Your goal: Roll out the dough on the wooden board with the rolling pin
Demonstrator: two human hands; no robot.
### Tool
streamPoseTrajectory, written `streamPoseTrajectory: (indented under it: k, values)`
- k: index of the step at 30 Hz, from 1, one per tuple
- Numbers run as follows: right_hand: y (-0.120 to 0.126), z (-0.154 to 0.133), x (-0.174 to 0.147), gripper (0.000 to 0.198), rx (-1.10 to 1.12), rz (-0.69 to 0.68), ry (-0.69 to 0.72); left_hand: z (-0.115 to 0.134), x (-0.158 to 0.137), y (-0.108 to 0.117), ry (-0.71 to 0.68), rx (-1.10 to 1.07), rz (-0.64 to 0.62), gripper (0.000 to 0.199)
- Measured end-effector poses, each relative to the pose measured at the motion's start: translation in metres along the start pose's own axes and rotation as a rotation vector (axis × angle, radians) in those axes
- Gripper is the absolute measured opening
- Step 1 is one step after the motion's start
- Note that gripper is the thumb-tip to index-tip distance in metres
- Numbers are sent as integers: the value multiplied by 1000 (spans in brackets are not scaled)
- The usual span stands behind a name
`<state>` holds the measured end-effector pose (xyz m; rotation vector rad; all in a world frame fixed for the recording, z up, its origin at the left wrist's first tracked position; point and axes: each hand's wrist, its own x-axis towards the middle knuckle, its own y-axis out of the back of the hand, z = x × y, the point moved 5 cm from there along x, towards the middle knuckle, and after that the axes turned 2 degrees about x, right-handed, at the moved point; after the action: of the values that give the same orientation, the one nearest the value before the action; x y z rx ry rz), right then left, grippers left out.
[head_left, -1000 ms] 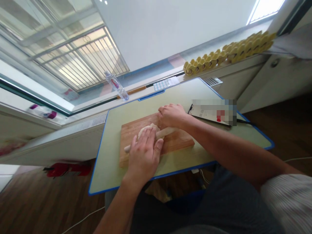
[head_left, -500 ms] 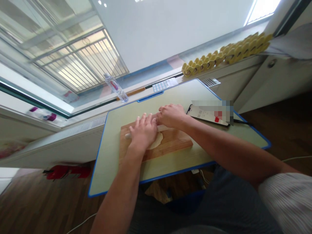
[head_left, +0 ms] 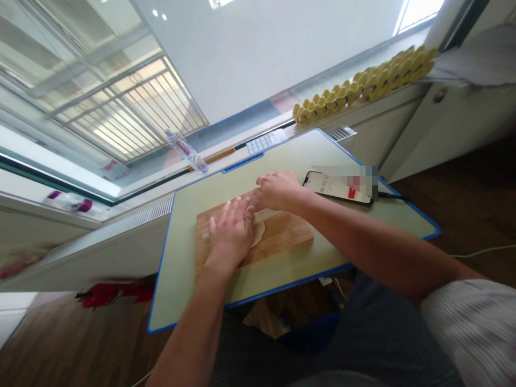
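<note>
A wooden cutting board (head_left: pixel 296 228) lies on the small table, with a flat sheet of dough (head_left: pixel 259 233) partly hidden under my left hand. My left hand (head_left: pixel 233 228) lies palm down across a pale rolling pin (head_left: pixel 206 237), fingers stretched out and slightly spread. Only the pin's left end shows plainly; the rest is under my hands. Just right of it, my right hand (head_left: pixel 278 191) is closed with curled fingers over the pin's other part, near the board's far edge. Its fingertips are mostly hidden.
A lit phone (head_left: pixel 338 188) with a cable lies right of the board on the blue-edged table (head_left: pixel 185 279). Behind stand a plastic bottle (head_left: pixel 186 151) and yellow egg trays (head_left: pixel 363 88) along the window sill. A red fire extinguisher (head_left: pixel 116 293) lies on the floor left.
My left hand has moved slightly toward me and left, covering more of the pin and dough. My right hand stays close beside it. The whole view has shifted a little.
</note>
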<state>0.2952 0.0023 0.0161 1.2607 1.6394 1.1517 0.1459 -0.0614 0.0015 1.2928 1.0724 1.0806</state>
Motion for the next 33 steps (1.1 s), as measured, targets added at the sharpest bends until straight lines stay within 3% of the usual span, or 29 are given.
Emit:
streamPoseTrajectory:
  k: [4,7,10,15,17,19,23,26,28,30,33]
  values:
    - [-1,3,1,39,11,-13,-22,-3,49,0,-85,28,-97,56]
    - [-2,4,1,40,7,-28,-26,-2,55,0,-133,53,-113,55]
    - [-3,2,0,40,-5,-30,-15,1,27,1,-109,50,-49,57]
    - [-9,-7,-6,43,-51,31,6,8,-47,-4,-87,47,89,63]
    - [-12,-13,-9,44,-71,47,50,8,-58,-7,-88,54,108,62]
    - [-13,-17,-12,41,-61,46,82,5,-48,-7,-75,38,108,60]
    - [-11,-14,-12,35,-49,28,141,-5,12,-4,-90,17,32,56]
    - [-11,-11,-9,30,-85,20,330,-12,50,-4,-93,40,-85,55]
    - [-12,-10,-13,27,-78,24,456,-13,55,-3,-93,32,-120,56]
    - [-13,-7,-23,28,-47,59,474,-10,41,-3,-102,17,-94,57]
    - [-19,-2,-53,34,-15,139,356,-4,-5,-3,-120,1,19,58]
